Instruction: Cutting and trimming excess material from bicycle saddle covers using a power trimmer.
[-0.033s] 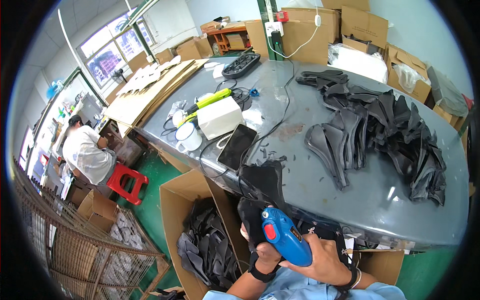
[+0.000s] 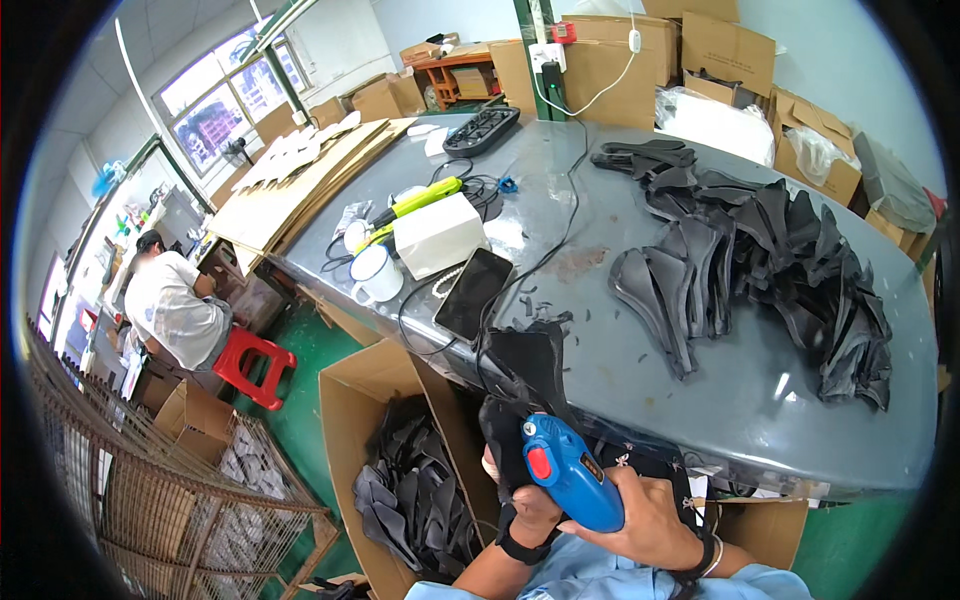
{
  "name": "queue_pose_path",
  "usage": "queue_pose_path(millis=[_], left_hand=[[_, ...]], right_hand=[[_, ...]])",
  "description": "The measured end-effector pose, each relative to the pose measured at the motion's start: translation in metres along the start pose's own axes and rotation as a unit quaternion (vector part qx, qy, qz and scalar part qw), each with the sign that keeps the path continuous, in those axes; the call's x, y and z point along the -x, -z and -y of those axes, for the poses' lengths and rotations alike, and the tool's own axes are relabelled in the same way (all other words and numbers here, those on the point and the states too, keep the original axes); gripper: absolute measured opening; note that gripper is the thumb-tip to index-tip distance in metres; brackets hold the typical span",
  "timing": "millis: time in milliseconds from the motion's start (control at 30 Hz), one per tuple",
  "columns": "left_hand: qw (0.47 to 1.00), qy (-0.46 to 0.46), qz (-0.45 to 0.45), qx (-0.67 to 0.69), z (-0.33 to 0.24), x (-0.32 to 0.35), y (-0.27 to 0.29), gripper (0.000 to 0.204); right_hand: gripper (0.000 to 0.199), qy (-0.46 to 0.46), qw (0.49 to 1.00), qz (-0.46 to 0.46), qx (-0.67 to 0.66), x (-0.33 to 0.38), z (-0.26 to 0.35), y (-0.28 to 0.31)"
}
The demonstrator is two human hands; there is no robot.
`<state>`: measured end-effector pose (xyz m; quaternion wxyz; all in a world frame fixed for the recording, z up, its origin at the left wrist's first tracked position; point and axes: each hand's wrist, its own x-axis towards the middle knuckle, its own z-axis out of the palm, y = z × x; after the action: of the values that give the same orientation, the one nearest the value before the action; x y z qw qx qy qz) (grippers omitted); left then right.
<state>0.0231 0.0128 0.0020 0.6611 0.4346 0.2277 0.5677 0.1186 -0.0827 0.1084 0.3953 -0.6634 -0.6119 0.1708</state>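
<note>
While my right hand (image 2: pixel 645 525) grips a smooth blue tool (image 2: pixel 568 473), my left hand (image 2: pixel 520 500) clasps a floppy black piece (image 2: pixel 525 375). Its fingers seem hidden behind.

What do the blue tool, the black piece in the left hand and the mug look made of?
Blue tool: hard moulded plastic, smooth with a slight sheen, red button. Black piece: thin, flexible sheet, matte, probably rubber or synthetic leather; it curls like those in the pile. Mug: white with a dark rim, probably enamelled metal.

Right hand (image 2: pixel 650 520) grips blue tool (image 2: pixel 565 470) — left hand (image 2: pixel 520 495) apparently holds black piece (image 2: pixel 530 365).
</note>
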Motion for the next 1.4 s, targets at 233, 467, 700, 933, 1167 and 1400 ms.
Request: queue_pose_path(millis=[233,467,700,933,1167,1400], left_hand=[[0.975,-0.045,-0.079,-0.202,-0.028,-0.003,-0.001,0.052],[0.988,0.044,0.046,-0.14,-0.044,-0.003,-0.007,0.049],[0.925,-0.164,0.316,-0.135,-0.07,0.003,-0.044,0.037],[0.98,0.046,0.063,0.183,-0.034,0.008,-0.057,0.053],[0.984,-0.055,-0.015,0.17,-0.071,-0.042,-0.053,0.044],[0.963,-0.147,-0.04,0.223,-0.08,-0.046,-0.051,0.048]], right_hand=[[0.063,-0.003,1.0,-0.017,0.002,-0.014,-0.008,0.022],[0.057,-0.145,0.958,-0.102,-0.225,-0.044,-0.012,0.041],[0.049,-0.112,0.942,-0.194,-0.252,-0.045,-0.034,0.04],[0.055,-0.063,0.962,-0.115,-0.238,-0.045,-0.011,0.039],[0.059,-0.037,0.996,-0.08,-0.012,-0.028,-0.012,0.016],[0.06,-0.021,1.0,0.001,-0.022,-0.005,-0.009,0.002]])
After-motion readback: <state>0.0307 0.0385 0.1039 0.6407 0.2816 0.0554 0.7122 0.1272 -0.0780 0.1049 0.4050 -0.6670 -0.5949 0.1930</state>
